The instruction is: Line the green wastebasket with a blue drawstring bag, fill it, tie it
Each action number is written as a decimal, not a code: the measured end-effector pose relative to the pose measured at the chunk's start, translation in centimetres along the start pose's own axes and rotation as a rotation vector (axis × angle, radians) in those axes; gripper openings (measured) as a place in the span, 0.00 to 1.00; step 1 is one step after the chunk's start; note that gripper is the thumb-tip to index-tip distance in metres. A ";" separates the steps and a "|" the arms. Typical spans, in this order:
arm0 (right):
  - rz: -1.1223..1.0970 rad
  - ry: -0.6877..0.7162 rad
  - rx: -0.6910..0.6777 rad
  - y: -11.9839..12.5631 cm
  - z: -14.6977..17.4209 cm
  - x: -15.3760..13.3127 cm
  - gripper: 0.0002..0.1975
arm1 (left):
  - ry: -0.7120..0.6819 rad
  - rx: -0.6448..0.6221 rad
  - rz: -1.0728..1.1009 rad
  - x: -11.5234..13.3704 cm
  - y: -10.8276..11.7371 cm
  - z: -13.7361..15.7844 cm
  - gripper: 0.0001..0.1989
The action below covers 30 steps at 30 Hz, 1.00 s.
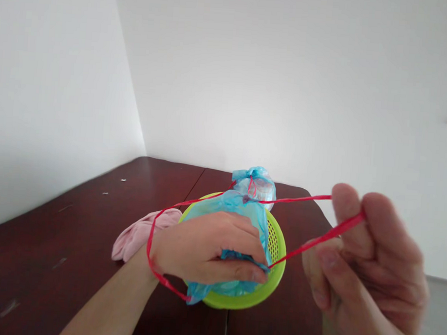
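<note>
A blue translucent plastic bag (221,204) lines a lime-green perforated basket (274,285). My left hand (213,248) reaches over the basket, its fingers closed on the gathered edge of the bag. From the bag comes a red drawstring (309,249), one part of which loops around my left wrist. On the right, my right hand (373,265) has the drawstring stretched taut, hooked on its bent fingers. The inside of the basket is mostly hidden by the bag and my left hand.
Behind the basket stands another blue bag (258,182), tied with red string, with something pale inside. A folded pink cloth (138,235) lies left of the basket. Small scraps dot the dark red-brown table (81,229). White walls (230,76) rise at the back and left.
</note>
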State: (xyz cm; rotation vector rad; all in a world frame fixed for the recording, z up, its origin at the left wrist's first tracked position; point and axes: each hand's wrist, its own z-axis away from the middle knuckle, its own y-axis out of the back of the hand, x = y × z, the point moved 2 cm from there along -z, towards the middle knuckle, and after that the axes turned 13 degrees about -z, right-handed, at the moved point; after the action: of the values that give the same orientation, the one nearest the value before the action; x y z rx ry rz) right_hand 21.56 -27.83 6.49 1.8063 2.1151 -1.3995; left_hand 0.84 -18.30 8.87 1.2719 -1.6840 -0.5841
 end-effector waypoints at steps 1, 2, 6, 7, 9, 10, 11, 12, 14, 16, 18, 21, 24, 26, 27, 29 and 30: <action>0.045 0.045 0.017 -0.6 -0.4 -0.2 0.35 | 0.005 -0.022 0.000 -0.1 -0.1 0.2 0.11; 0.079 0.101 0.038 -1.1 -0.9 -0.4 0.34 | 0.011 -0.049 -0.002 -0.4 -0.3 0.5 0.12; 0.082 0.249 0.200 -1.7 -2.7 0.1 0.32 | 0.061 -0.150 0.008 -1.6 -1.5 1.8 0.14; 0.067 0.271 0.244 -1.6 -3.0 0.4 0.30 | 0.076 -0.156 0.010 -1.9 -1.6 2.1 0.14; 0.047 0.305 0.293 -1.3 -3.6 1.0 0.26 | 0.097 -0.143 0.013 -2.1 -1.5 2.5 0.14; 0.046 0.319 0.290 -1.1 -3.8 1.2 0.24 | 0.097 -0.134 0.017 -2.0 -1.2 2.7 0.15; 0.051 0.328 0.271 -1.0 -4.0 1.4 0.23 | 0.108 -0.129 0.019 -1.9 -0.7 2.8 0.17; 0.055 0.332 0.242 -0.9 -4.1 1.5 0.22 | 0.128 -0.118 0.021 -1.6 -0.2 3.0 0.21; 0.045 0.295 0.182 -0.6 -4.4 1.5 0.19 | 0.177 -0.075 0.046 -0.7 1.1 3.5 0.31; -0.005 0.208 0.146 -0.2 -4.8 1.5 0.17 | 0.206 0.006 0.111 0.2 2.2 3.9 0.34; -0.096 0.116 0.158 0.4 -5.5 1.7 0.14 | 0.215 0.215 0.215 0.8 2.9 4.2 0.41; -0.211 0.036 0.233 1.3 -6.6 2.2 0.18 | 0.264 0.652 0.351 0.3 3.3 4.3 0.50; -0.242 -0.024 0.252 2.0 -7.2 3.0 0.21 | 0.292 0.939 0.406 -1.5 3.2 3.6 0.45; -0.252 -0.053 0.225 2.1 -7.2 3.4 0.23 | 0.310 1.061 0.374 -2.6 3.2 2.9 0.40; -0.252 -0.069 0.212 2.1 -7.1 3.6 0.25 | 0.312 1.106 0.341 -3.1 3.2 2.6 0.39; -0.248 -0.113 0.198 2.1 -6.9 3.7 0.28 | 0.299 1.176 0.266 -3.5 3.3 2.2 0.38; -0.249 -0.142 0.197 2.0 -6.8 3.8 0.29 | 0.281 1.196 0.235 -3.6 3.2 2.1 0.38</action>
State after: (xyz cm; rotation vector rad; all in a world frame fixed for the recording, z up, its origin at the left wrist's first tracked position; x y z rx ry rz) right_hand 25.38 -20.78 7.35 1.4835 2.2601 -1.7919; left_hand -2.36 -14.13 9.12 1.7658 -1.9122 0.8628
